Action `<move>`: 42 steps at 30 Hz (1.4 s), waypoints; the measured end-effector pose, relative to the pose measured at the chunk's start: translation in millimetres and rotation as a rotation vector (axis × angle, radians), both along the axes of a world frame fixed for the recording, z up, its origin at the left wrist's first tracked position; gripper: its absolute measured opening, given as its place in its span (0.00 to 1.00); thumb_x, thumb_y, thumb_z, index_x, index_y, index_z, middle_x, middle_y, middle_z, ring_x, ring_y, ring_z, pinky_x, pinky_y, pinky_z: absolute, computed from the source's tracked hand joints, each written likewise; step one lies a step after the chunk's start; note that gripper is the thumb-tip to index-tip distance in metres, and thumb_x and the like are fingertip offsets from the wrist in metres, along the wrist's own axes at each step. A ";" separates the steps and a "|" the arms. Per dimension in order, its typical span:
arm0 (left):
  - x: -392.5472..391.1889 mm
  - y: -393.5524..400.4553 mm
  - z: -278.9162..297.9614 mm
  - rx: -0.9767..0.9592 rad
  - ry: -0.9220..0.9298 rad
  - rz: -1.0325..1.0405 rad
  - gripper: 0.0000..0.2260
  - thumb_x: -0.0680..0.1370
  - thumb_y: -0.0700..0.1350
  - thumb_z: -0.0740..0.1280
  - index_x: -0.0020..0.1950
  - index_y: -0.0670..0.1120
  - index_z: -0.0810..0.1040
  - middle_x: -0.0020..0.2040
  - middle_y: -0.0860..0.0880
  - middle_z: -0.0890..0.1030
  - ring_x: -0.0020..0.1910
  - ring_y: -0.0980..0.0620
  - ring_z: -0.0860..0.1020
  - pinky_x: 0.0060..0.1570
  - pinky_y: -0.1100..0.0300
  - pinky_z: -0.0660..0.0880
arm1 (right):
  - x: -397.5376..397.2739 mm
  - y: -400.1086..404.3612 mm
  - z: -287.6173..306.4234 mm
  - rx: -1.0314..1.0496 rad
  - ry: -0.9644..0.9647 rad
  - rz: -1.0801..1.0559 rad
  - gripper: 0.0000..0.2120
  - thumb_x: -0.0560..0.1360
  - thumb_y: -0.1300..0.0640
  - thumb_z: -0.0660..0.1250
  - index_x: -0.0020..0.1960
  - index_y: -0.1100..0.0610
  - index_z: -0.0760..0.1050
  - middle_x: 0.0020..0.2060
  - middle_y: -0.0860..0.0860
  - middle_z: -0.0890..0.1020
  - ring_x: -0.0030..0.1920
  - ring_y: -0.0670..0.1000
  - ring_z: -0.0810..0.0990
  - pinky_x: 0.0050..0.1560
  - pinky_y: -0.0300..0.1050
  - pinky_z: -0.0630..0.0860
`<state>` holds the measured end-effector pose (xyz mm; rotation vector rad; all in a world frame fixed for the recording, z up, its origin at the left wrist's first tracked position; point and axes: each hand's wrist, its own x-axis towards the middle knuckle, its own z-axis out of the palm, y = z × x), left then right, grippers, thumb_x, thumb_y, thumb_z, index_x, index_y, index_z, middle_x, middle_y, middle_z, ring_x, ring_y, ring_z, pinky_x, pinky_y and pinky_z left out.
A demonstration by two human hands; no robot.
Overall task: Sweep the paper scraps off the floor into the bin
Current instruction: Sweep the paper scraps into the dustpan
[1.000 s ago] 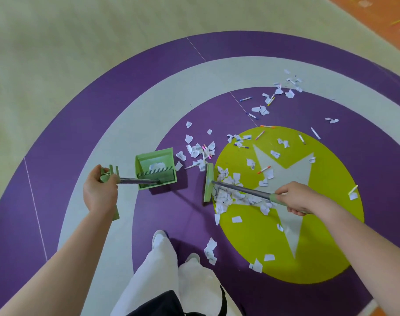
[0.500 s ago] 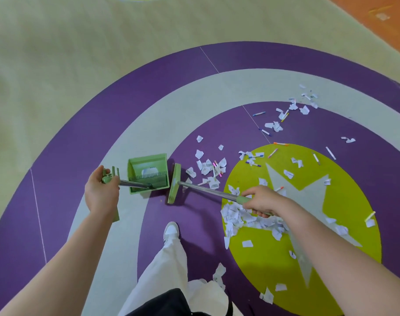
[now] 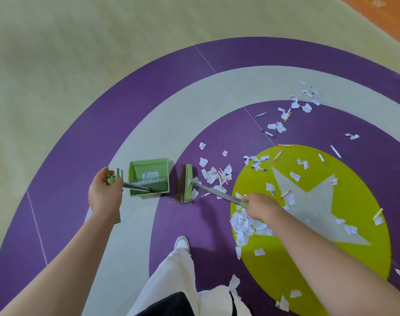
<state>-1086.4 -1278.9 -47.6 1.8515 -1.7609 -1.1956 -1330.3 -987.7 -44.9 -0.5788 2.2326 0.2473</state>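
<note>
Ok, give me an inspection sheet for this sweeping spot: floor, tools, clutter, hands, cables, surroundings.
Surface: floor of beige, purple and grey rings around a lime circle with a grey star.
Job's things: green dustpan standing on the floor, one scrap inside; broom head just right of it, a gap between them; paper scraps heaped under the right forearm, others scattered toward the upper right.
Clutter: small coloured pens among the scraps.
Grippers: left hand grips the dustpan handle; right hand grips the broom handle.
Cables: nothing seen.
Surroundings: orange flooring at the top right corner.
</note>
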 end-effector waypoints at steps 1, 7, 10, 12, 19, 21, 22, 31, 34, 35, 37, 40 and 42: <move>-3.5 -3.4 -0.6 0.002 -0.005 -0.009 0.23 0.77 0.44 0.68 0.72 0.54 0.72 0.60 0.55 0.80 0.45 0.47 0.82 0.50 0.49 0.79 | -3.7 5.1 1.6 0.025 0.015 -0.008 0.20 0.77 0.57 0.60 0.67 0.45 0.74 0.56 0.51 0.81 0.53 0.55 0.81 0.44 0.43 0.75; -19.8 -13.5 -7.2 0.025 0.018 -0.021 0.18 0.75 0.43 0.68 0.64 0.56 0.75 0.54 0.52 0.82 0.42 0.44 0.82 0.50 0.45 0.79 | -30.8 47.4 18.3 0.106 0.063 -0.084 0.22 0.77 0.54 0.61 0.70 0.42 0.71 0.61 0.52 0.80 0.57 0.55 0.79 0.48 0.45 0.74; -26.2 -19.2 -9.0 0.035 0.047 0.025 0.22 0.75 0.42 0.68 0.68 0.53 0.74 0.57 0.52 0.81 0.40 0.47 0.80 0.49 0.48 0.79 | -36.5 59.5 25.9 0.144 0.095 -0.105 0.20 0.77 0.55 0.61 0.68 0.43 0.72 0.58 0.51 0.81 0.53 0.54 0.80 0.46 0.45 0.75; -30.1 -21.8 -7.2 0.046 0.067 0.062 0.25 0.75 0.42 0.69 0.72 0.53 0.72 0.59 0.54 0.80 0.43 0.45 0.82 0.51 0.48 0.79 | -33.8 65.7 26.2 0.171 0.130 -0.096 0.20 0.76 0.56 0.61 0.67 0.45 0.74 0.58 0.52 0.80 0.55 0.55 0.80 0.51 0.46 0.77; -36.8 -28.4 0.9 0.026 0.125 0.052 0.25 0.76 0.42 0.68 0.73 0.52 0.71 0.62 0.55 0.79 0.42 0.48 0.81 0.50 0.51 0.79 | -17.5 56.9 30.1 0.034 0.069 -0.144 0.18 0.77 0.57 0.60 0.66 0.49 0.75 0.53 0.55 0.82 0.42 0.56 0.80 0.33 0.41 0.71; -37.5 -31.6 3.2 0.025 0.152 0.046 0.25 0.76 0.41 0.68 0.73 0.52 0.71 0.61 0.55 0.80 0.40 0.49 0.81 0.52 0.50 0.80 | -19.7 53.3 41.3 -0.065 0.006 -0.276 0.18 0.78 0.57 0.61 0.67 0.48 0.74 0.42 0.54 0.82 0.29 0.54 0.77 0.26 0.39 0.68; -37.6 -33.4 4.1 0.024 0.164 0.041 0.25 0.76 0.41 0.68 0.73 0.52 0.71 0.60 0.55 0.80 0.39 0.51 0.80 0.53 0.49 0.80 | -20.3 51.2 46.5 -0.116 -0.031 -0.353 0.18 0.78 0.57 0.62 0.67 0.48 0.74 0.35 0.53 0.80 0.24 0.52 0.73 0.24 0.39 0.68; -18.4 -47.6 8.0 0.015 0.253 0.102 0.20 0.74 0.39 0.70 0.63 0.58 0.77 0.52 0.56 0.81 0.34 0.51 0.79 0.53 0.45 0.81 | 6.9 -0.5 47.9 -0.263 -0.349 -0.520 0.19 0.78 0.50 0.65 0.69 0.46 0.72 0.30 0.54 0.72 0.23 0.48 0.67 0.22 0.37 0.64; -14.9 -47.8 7.1 0.012 0.245 0.094 0.23 0.75 0.40 0.70 0.70 0.53 0.75 0.56 0.54 0.81 0.34 0.52 0.80 0.53 0.47 0.81 | 28.9 -17.4 24.8 -0.256 -0.413 -0.481 0.21 0.78 0.49 0.65 0.70 0.48 0.71 0.29 0.54 0.73 0.23 0.49 0.67 0.20 0.35 0.63; -14.6 -46.2 6.8 0.010 0.238 0.086 0.24 0.75 0.41 0.70 0.70 0.52 0.74 0.57 0.54 0.81 0.35 0.52 0.80 0.52 0.48 0.81 | 36.4 -22.3 16.0 -0.248 -0.428 -0.465 0.21 0.78 0.49 0.65 0.71 0.48 0.70 0.30 0.54 0.73 0.23 0.49 0.68 0.20 0.35 0.63; -14.3 -43.2 6.8 0.011 0.237 0.074 0.24 0.76 0.40 0.70 0.71 0.53 0.74 0.58 0.54 0.81 0.35 0.52 0.80 0.52 0.49 0.81 | 49.3 -30.6 3.6 -0.232 -0.426 -0.412 0.21 0.78 0.50 0.64 0.70 0.48 0.71 0.31 0.54 0.74 0.25 0.50 0.69 0.21 0.37 0.66; -13.4 -41.3 6.0 0.019 0.217 0.069 0.23 0.76 0.40 0.69 0.71 0.53 0.74 0.59 0.54 0.81 0.36 0.52 0.80 0.50 0.51 0.80 | 57.0 -37.2 -3.8 -0.139 -0.287 -0.097 0.17 0.77 0.53 0.60 0.64 0.49 0.76 0.47 0.55 0.83 0.39 0.55 0.79 0.40 0.47 0.80; -13.5 -38.0 4.6 0.022 0.198 0.056 0.24 0.76 0.40 0.69 0.71 0.53 0.74 0.59 0.55 0.80 0.35 0.53 0.80 0.45 0.53 0.80 | 56.5 -35.7 -7.1 -0.062 -0.157 0.093 0.18 0.76 0.57 0.60 0.64 0.47 0.76 0.61 0.51 0.80 0.58 0.55 0.79 0.57 0.50 0.77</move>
